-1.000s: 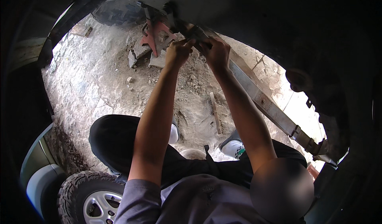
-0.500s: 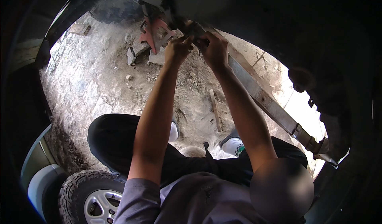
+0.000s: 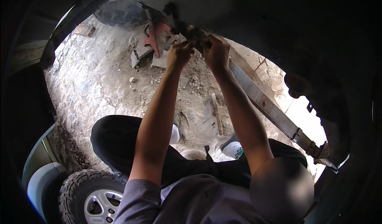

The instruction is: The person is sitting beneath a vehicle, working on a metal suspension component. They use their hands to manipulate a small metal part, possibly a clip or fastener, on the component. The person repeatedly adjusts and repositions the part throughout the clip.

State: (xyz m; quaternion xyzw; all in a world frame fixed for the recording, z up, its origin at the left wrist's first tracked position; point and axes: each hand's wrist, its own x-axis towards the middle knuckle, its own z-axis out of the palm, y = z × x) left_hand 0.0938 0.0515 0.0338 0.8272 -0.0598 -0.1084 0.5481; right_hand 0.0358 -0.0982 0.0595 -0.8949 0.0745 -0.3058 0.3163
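Observation:
Both arms reach up and away from me to a dark mechanical part (image 3: pixel 193 32) under a vehicle's shaded body. My left hand (image 3: pixel 180 56) is closed, its thumb and fingers pinched together just below that part. Close beside it, my right hand (image 3: pixel 216 54) curls its fingers in against the same part. Whatever sits between the fingertips is too small and dark to make out. Behind the right hand begins a long grey metal bar (image 3: pixel 262 98), which slants down to the right. Left of the hands stands a red jack stand (image 3: pixel 158 37).
Broken stone blocks (image 3: pixel 141 53) lie by the stand on rough dirt ground (image 3: pixel 99 77). A narrow wooden strip (image 3: pixel 217 113) lies between my forearms. At lower left is a wheel (image 3: pixel 93 200) with a knobbly tyre. The dark vehicle body (image 3: pixel 270 21) hangs low overhead and to the right.
The view has shifted slightly, so the surroundings sit a little lower and farther right. Both hands stay at the same dark part, with the right hand's fingers curled a bit more.

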